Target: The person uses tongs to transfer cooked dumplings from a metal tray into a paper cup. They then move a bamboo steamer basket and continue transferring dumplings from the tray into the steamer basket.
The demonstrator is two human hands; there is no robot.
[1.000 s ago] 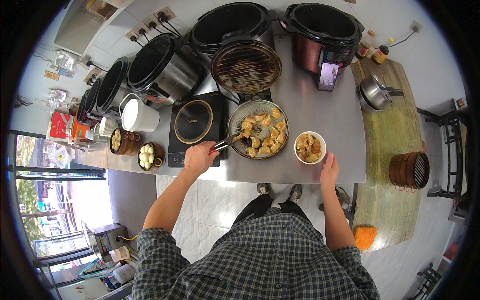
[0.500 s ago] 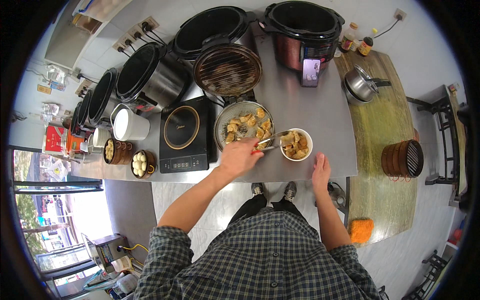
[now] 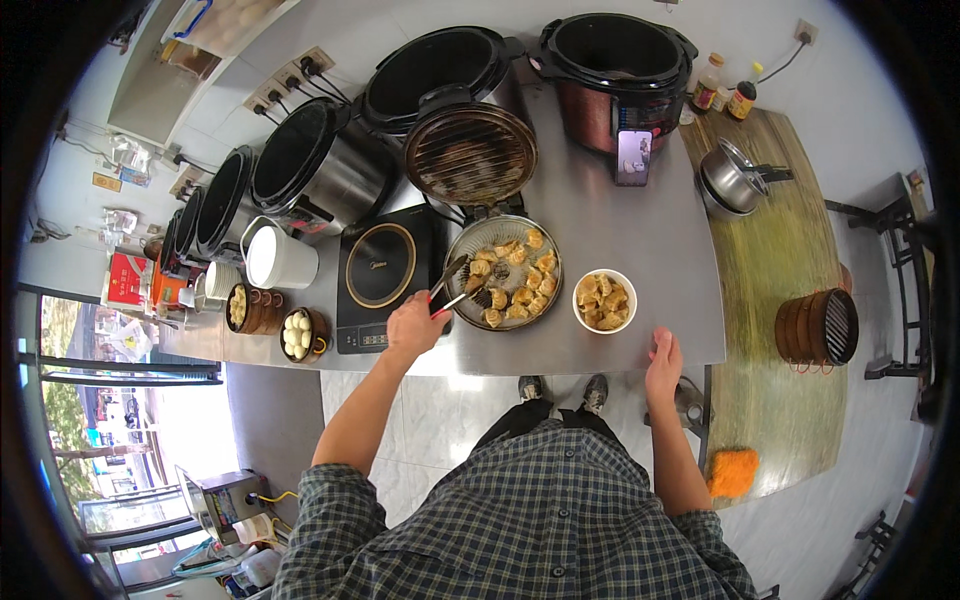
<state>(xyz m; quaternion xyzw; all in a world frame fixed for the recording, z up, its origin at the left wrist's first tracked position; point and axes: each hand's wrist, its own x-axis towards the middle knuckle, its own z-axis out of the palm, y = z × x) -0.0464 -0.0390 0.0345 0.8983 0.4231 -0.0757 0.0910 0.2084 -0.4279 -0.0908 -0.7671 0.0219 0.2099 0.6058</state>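
Observation:
My left hand (image 3: 415,327) grips red-handled tongs (image 3: 452,303) at the left rim of a round pan (image 3: 555,262). The tongs' metal tips are spread over the pan's left side, next to a browned dumpling (image 3: 475,284); whether they touch it is unclear. Several more fried dumplings (image 3: 523,297) lie in the pan, mostly along its right and front. To the right, a white paper bowl (image 3: 632,315) stands on the steel counter, filled with the same dumplings. My right hand (image 3: 662,370) hovers at the counter's front edge, fingers stretched out, holding nothing.
The pan's ridged lid (image 3: 472,155) stands raised behind it. On the left are a black induction cooker (image 3: 425,260), a white bucket (image 3: 285,258) and small bamboo steamers (image 3: 304,350). Large electric cookers (image 3: 440,85) line the back. A phone (image 3: 633,160) leans on the red cooker (image 3: 590,110).
My left hand has swung the tongs left, from the paper bowl back over the pan. The bowl stays put with its dumplings. My right hand remains beside the bowl, at the counter edge.

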